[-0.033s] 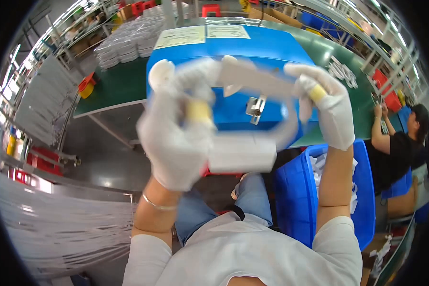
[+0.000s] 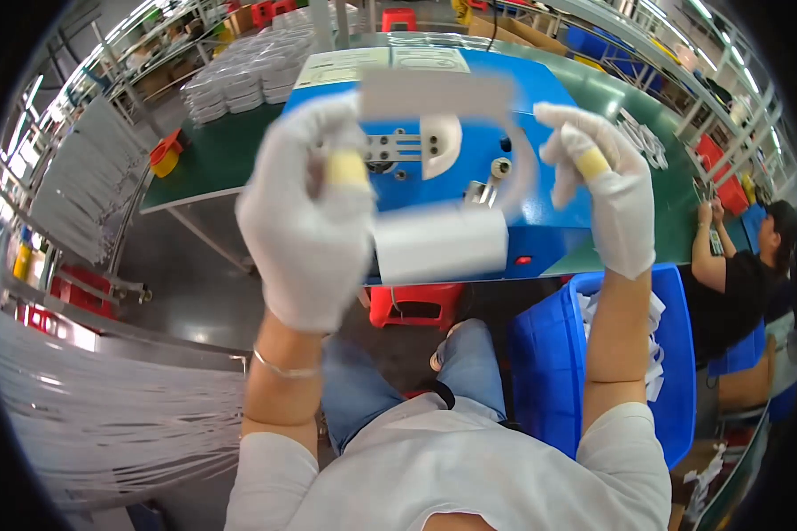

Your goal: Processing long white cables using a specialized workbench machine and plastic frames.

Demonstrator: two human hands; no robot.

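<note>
My left hand [image 2: 305,230], in a white glove with yellow tape on a finger, is closed on the left side of a white loop-shaped piece [image 2: 441,248]. Broad flat bands form the piece's top and bottom, and a thin curved side joins them at the right; motion blurs it. Just right of that curve, my right hand [image 2: 609,195], gloved and taped alike, is raised with fingers apart and partly bent, holding nothing visible. Behind the piece stands a blue machine [image 2: 553,97] with a white half-round block [image 2: 444,146] on a slotted metal bracket and a small metal fitting [image 2: 498,173].
A blue bin [image 2: 549,345] of white pieces stands beside my right forearm. Under the machine is a red stool [image 2: 416,305]. The green table [image 2: 212,168] carries stacked wrapped white parts [image 2: 230,88] and loose white loops [image 2: 642,142]. A co-worker [image 2: 735,283] sits at the right.
The white piece has come away from my right hand's fingers and moved slightly left and upward with my left hand. More of the machine's bracket and the red stool now shows.
</note>
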